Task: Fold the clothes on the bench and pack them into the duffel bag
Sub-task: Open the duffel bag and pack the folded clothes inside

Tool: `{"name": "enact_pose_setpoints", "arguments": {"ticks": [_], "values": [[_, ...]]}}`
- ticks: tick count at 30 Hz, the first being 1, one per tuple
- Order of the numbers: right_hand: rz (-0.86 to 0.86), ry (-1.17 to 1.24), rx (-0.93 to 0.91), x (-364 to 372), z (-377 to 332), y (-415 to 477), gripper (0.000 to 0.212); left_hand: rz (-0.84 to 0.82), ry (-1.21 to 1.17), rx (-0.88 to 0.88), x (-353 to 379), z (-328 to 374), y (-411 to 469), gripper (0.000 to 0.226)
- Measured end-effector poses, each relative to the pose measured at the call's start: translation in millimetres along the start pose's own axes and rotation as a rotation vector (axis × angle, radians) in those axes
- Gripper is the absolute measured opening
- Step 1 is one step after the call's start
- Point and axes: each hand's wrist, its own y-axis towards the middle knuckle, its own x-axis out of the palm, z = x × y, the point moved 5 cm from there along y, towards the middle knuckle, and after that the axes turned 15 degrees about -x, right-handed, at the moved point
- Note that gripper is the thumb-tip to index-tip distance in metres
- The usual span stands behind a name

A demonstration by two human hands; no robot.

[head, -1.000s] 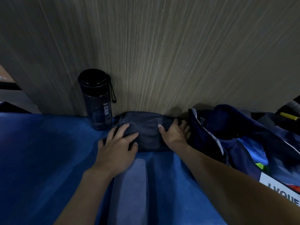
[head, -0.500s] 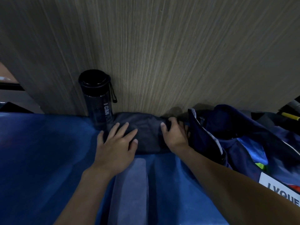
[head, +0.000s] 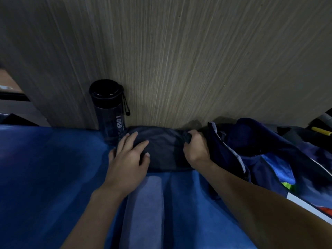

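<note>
A folded dark grey garment (head: 165, 150) lies on the blue bench (head: 53, 168) against the wooden wall. My left hand (head: 129, 157) rests flat on the garment's left end, fingers spread. My right hand (head: 196, 150) grips the garment's right edge, fingers curled round the cloth. Just right of it stands the open navy duffel bag (head: 269, 153), with blue and bright green items inside.
A dark water bottle (head: 109, 112) with a black lid and strap stands upright against the wooden wall (head: 179, 60), touching the garment's left end. A paler blue strip (head: 145, 212) lies on the bench in front of me. A yellow object (head: 321, 131) shows at far right.
My right hand has gone from lying flat on the garment's right end to curling round its edge. My left hand has stayed pressed on the left end.
</note>
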Motion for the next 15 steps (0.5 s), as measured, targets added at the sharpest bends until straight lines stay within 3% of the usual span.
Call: {"name": "enact_pose_setpoints", "arguments": {"ticks": [3,8,12,15], "values": [[0.046,-0.076,-0.109,-14.7,-15.7,-3.5,0.024,0.111,-0.092,-0.083,-5.0,-1.2,-0.1,0.041],[-0.007,-0.326,-0.283,-33.7,-69.3,-2.4,0.023,0.056,-0.278,-0.252,2.1,-7.4,1.6,0.039],[-0.094,-0.276,-0.344,-28.6,-117.2,-0.6,0.021,0.038,-0.532,-0.314,-2.0,-7.1,2.9,0.028],[-0.246,-0.152,-0.448,-2.7,-138.0,-4.1,0.033,0.007,-0.746,-0.367,-6.2,-5.9,4.0,0.024]]}}
